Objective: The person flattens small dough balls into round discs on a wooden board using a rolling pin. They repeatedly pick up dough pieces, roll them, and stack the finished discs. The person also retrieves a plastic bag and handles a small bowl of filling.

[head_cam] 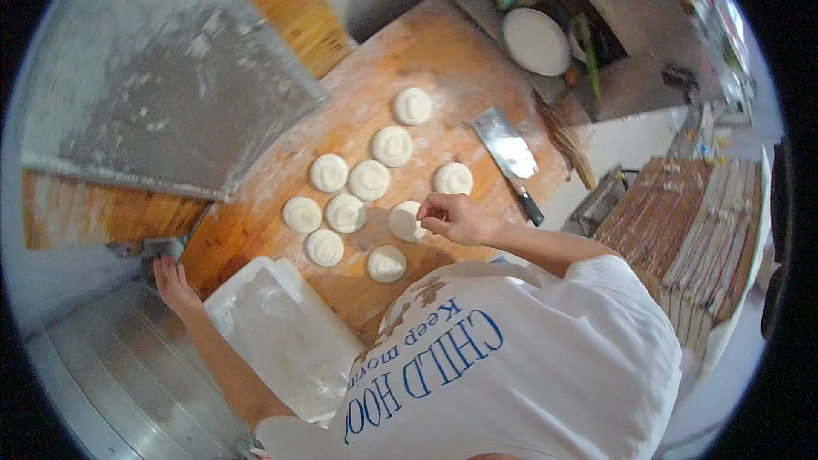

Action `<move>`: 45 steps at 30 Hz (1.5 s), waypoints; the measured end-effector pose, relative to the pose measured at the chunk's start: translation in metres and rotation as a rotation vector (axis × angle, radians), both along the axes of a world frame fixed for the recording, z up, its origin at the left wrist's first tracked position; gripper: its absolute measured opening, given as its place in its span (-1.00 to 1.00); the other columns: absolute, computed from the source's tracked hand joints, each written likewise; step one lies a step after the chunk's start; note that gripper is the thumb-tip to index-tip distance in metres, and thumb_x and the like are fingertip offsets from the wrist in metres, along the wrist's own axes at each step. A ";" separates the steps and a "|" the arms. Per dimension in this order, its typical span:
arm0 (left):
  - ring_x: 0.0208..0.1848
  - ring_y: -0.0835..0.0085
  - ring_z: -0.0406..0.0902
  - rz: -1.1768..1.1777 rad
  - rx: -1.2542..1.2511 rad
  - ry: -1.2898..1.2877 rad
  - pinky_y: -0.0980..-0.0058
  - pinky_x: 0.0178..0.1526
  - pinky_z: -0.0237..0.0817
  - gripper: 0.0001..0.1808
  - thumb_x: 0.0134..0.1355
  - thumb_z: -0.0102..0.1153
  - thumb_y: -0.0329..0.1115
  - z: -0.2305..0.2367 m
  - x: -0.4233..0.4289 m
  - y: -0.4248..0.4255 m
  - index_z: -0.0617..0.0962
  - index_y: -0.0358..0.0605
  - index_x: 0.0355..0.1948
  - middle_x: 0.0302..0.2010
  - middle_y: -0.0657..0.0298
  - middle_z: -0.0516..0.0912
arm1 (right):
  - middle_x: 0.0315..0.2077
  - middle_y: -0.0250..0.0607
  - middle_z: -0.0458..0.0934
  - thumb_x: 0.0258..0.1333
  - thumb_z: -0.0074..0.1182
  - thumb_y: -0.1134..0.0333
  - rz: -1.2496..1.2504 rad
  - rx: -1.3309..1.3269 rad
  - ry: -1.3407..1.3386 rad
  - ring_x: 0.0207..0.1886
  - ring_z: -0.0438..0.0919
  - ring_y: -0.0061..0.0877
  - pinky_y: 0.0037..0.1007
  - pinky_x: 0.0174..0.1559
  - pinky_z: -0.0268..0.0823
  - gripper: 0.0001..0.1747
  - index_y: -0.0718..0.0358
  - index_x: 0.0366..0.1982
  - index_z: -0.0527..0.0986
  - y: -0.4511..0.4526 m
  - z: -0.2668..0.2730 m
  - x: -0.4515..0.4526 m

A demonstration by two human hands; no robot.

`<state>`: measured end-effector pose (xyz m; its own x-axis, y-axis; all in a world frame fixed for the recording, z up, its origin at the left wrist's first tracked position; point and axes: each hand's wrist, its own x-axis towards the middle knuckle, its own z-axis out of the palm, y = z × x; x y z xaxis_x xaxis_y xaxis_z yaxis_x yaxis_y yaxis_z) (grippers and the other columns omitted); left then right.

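Note:
My right hand (pixel 457 218), its fingers curled with thumb and index close together, hovers at the right edge of a flattened dough round (pixel 404 221). Whether anything small is between those fingertips, I cannot tell. Several more pale dough rounds (pixel 369 180) lie across the floured wooden worktop (pixel 447 76); one round (pixel 453 179) sits just beyond my right hand. Off to the left, my left hand (pixel 174 286) is stretched out with fingers extended, near the worktop's left corner and a small metal part (pixel 153 248). It holds nothing visible.
A cleaver (pixel 508 147) with a black handle lies right of the dough. Beyond it are a straw brush (pixel 565 140) and a white plate (pixel 537 41). A floured metal sheet (pixel 172 89) covers the upper left. A white plastic tub (pixel 281 326) stands between my arms, beside a large metal vessel (pixel 140 370).

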<state>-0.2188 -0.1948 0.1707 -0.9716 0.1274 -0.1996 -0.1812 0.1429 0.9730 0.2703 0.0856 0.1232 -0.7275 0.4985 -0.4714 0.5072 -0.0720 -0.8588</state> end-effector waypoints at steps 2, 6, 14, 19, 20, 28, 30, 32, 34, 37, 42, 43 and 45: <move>0.46 0.16 0.35 -0.063 0.057 -0.013 0.18 0.51 0.20 -0.45 0.49 0.05 -0.36 0.006 0.034 0.014 0.30 -0.28 0.44 0.39 -0.05 0.43 | -0.33 -0.11 0.72 0.25 0.21 0.30 -0.012 0.114 -0.005 -0.28 0.70 -0.33 -0.31 -0.17 0.52 -0.80 0.24 -0.16 0.60 0.003 -0.006 0.019; 0.33 0.24 0.50 -0.339 0.077 0.035 0.27 0.39 0.34 -0.50 0.47 0.08 -0.37 0.015 0.113 0.026 0.38 -0.30 0.37 0.26 0.02 0.56 | -0.28 -0.09 0.70 0.22 0.21 0.31 -0.228 0.426 -0.028 -0.22 0.68 -0.21 -0.26 -0.11 0.52 -0.79 0.25 -0.15 0.60 0.023 -0.041 0.076; 0.16 0.33 0.60 -0.535 0.004 0.038 0.38 0.22 0.44 -0.58 0.51 0.06 -0.31 0.008 0.270 0.055 0.47 -0.33 0.28 0.12 0.09 0.64 | 0.05 0.08 0.53 0.17 0.24 0.26 -0.723 1.042 -0.280 0.15 0.48 0.01 -0.09 0.18 0.35 -0.56 0.21 0.08 0.51 0.155 -0.102 0.205; 0.12 0.35 0.60 -0.489 -0.081 -0.052 0.37 0.20 0.44 -0.58 0.51 0.05 -0.31 0.010 0.344 0.062 0.47 -0.33 0.28 0.11 0.08 0.63 | 0.18 0.14 0.48 0.21 0.22 0.18 -0.781 1.098 -0.511 0.24 0.43 0.05 -0.04 0.28 0.30 -0.35 0.12 0.32 0.39 0.242 -0.095 0.195; 0.12 0.35 0.61 -0.484 -0.086 -0.047 0.37 0.20 0.44 -0.58 0.51 0.05 -0.31 0.010 0.353 0.059 0.47 -0.33 0.29 0.12 0.07 0.63 | 0.21 0.13 0.46 0.23 0.21 0.17 -0.751 1.056 -0.591 0.26 0.40 0.04 -0.02 0.30 0.28 -0.31 0.10 0.36 0.34 0.257 -0.098 0.191; 0.09 0.32 0.61 -0.241 -0.068 -0.052 0.38 0.15 0.48 -0.58 0.48 0.11 -0.34 -0.009 0.378 0.013 0.48 -0.33 0.27 0.10 0.04 0.64 | 0.24 0.11 0.41 0.38 -0.03 0.13 -0.517 1.038 -0.793 0.28 0.40 -0.05 -0.07 0.27 0.36 -0.40 0.22 0.35 0.31 0.310 -0.099 0.190; 0.09 0.32 0.62 -0.246 -0.067 -0.068 0.40 0.13 0.49 -0.58 0.48 0.12 -0.34 -0.017 0.378 0.016 0.48 -0.34 0.26 0.09 0.05 0.64 | 0.18 0.12 0.44 0.39 -0.07 0.14 -0.772 0.925 -0.349 0.25 0.43 -0.10 -0.09 0.18 0.39 -0.48 0.26 0.26 0.35 0.316 -0.135 0.223; 0.08 0.33 0.62 -0.235 -0.073 -0.086 0.42 0.11 0.50 -0.59 0.48 0.13 -0.33 -0.019 0.380 0.015 0.49 -0.34 0.25 0.08 0.06 0.63 | 0.08 0.13 0.49 0.38 -0.07 0.16 -0.799 0.896 -0.254 0.17 0.49 -0.09 -0.07 0.12 0.43 -0.51 0.25 0.23 0.38 0.303 -0.136 0.232; 0.08 0.34 0.62 -0.223 -0.081 -0.093 0.43 0.11 0.51 -0.59 0.48 0.14 -0.33 -0.019 0.385 0.014 0.49 -0.33 0.24 0.08 0.07 0.63 | -0.07 0.08 0.54 0.38 -0.04 0.17 -0.698 0.907 -0.389 0.03 0.58 -0.09 -0.05 0.06 0.46 -0.53 0.21 0.23 0.40 0.262 -0.106 0.234; 0.07 0.34 0.62 -0.302 -0.075 -0.120 0.42 0.11 0.51 -0.60 0.47 0.15 -0.31 -0.023 0.385 0.036 0.50 -0.32 0.22 0.07 0.10 0.62 | -0.30 -0.11 0.57 0.38 -0.01 0.17 -0.811 0.535 -0.141 -0.19 0.62 -0.30 -0.22 -0.14 0.48 -0.63 0.22 0.07 0.48 0.217 -0.117 0.281; 0.11 0.33 0.60 -0.480 -0.059 -0.170 0.39 0.14 0.50 -0.59 0.48 0.15 -0.31 -0.009 0.396 0.082 0.49 -0.33 0.24 0.11 0.08 0.61 | -0.54 -0.33 0.51 0.31 0.03 0.29 -0.877 -0.453 0.449 -0.50 0.52 -0.56 -0.47 -0.45 0.35 -0.83 0.22 -0.17 0.46 0.096 -0.095 0.310; 0.13 0.32 0.60 -0.529 -0.069 -0.178 0.39 0.16 0.49 -0.57 0.48 0.14 -0.31 -0.008 0.398 0.093 0.47 -0.34 0.26 0.13 0.06 0.60 | -0.53 -0.33 0.52 0.28 0.07 0.31 -0.822 -0.497 0.414 -0.49 0.53 -0.56 -0.47 -0.44 0.36 -0.83 0.21 -0.16 0.45 0.067 -0.083 0.304; 0.17 0.29 0.58 -0.661 -0.110 -0.188 0.37 0.22 0.45 -0.50 0.47 0.15 -0.30 -0.014 0.399 0.110 0.42 -0.35 0.32 0.18 0.02 0.58 | -0.48 -0.32 0.54 0.25 0.15 0.33 -0.660 -0.543 0.325 -0.45 0.54 -0.58 -0.48 -0.41 0.38 -0.78 0.19 -0.12 0.44 0.020 -0.068 0.289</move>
<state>0.1797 -0.0849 0.1564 -0.6453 0.6494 -0.4024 -0.1861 0.3772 0.9072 0.5594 0.1054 0.0554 -0.5116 0.6301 -0.5842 -0.0415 -0.6972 -0.7156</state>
